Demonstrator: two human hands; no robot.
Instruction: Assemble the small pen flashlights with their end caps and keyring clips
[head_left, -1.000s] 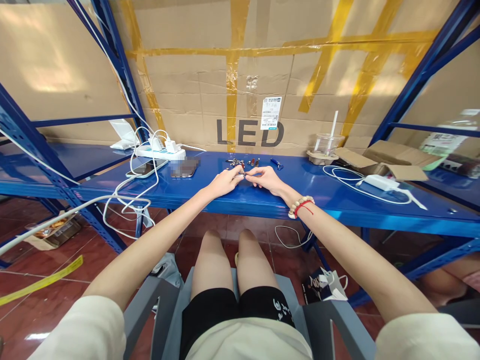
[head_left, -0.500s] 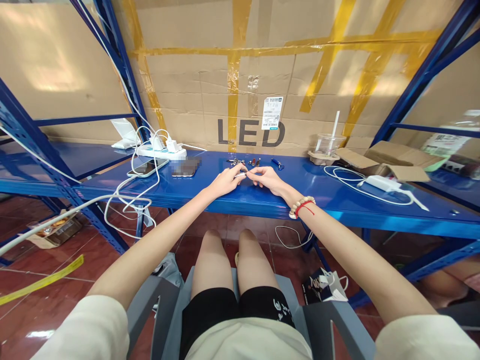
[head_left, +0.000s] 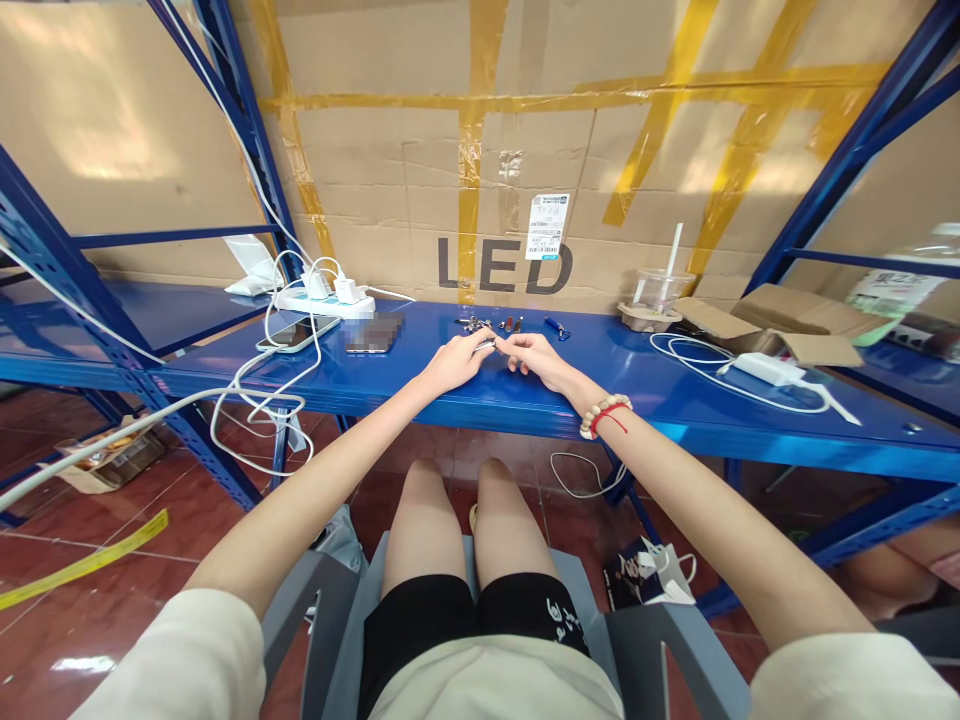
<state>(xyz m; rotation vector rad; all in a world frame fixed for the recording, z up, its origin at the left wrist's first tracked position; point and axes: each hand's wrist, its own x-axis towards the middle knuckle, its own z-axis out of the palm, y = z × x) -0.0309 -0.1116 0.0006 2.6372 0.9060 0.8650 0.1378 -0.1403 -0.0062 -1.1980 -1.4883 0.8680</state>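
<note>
Both hands at frame center on the blue bench [head_left: 675,400]: left hand [head_left: 454,362] pinching a small metal piece [head_left: 486,345], right hand [head_left: 534,356] fingertips closed on its end.

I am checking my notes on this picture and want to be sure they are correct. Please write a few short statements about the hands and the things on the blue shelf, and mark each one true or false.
1. The left hand and the right hand meet over the blue shelf on a small metal piece. True.
2. A bead bracelet is on the left wrist. False: it is on the right wrist.
3. A phone lies left of the hands, near a white power strip. True.
4. The plastic cup with a straw stands left of the hands. False: it stands to their right.
5. The cardboard behind the shelf reads "LED". True.
</note>
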